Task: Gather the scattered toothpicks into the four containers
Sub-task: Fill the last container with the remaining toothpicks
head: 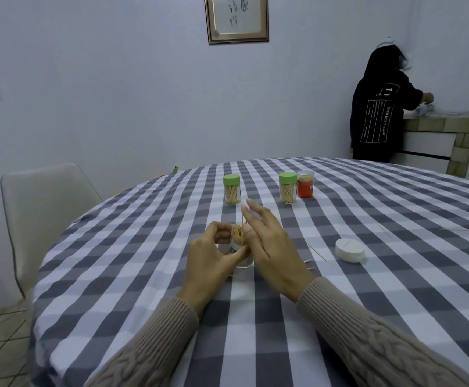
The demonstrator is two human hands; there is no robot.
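Grey-and-white checked cloth [339, 303] over a round table, seen from above and behind two hands in knitted beige sleeves. Near the middle, a clear jar [240, 247], open and packed with upright toothpicks, gripped around its side by the curled fingers of the left hand [213, 255]. Just beside it on the right, the right hand [269, 244], fingers spread and mostly straight, touching the jar's rim region; whether thumb and finger pinch the one or two toothpicks standing proud above the mouth cannot be told. Farther back, two jars with green lids [231, 189] [287, 187], both full, and touching the right one a red-labelled jar [305, 184] with a clear top. To the right, a white lid [350, 250] lying flat with one toothpick across it. Loose toothpicks [317, 252] scattered on the cloth near the right wrist, more well apart toward the right edge.

Probably very light, thin, stiff and easily snapped, also prone to rolling and slipping on fabric. Best pinched at mid-length between thumb and fingertip, several aligned together, then fed point-down while holding the jar steady, since a tall narrow jar likely tips easily.

In the background, a pale chair [46, 208], a framed picture [236, 18], and another person in dark clothing at a counter.
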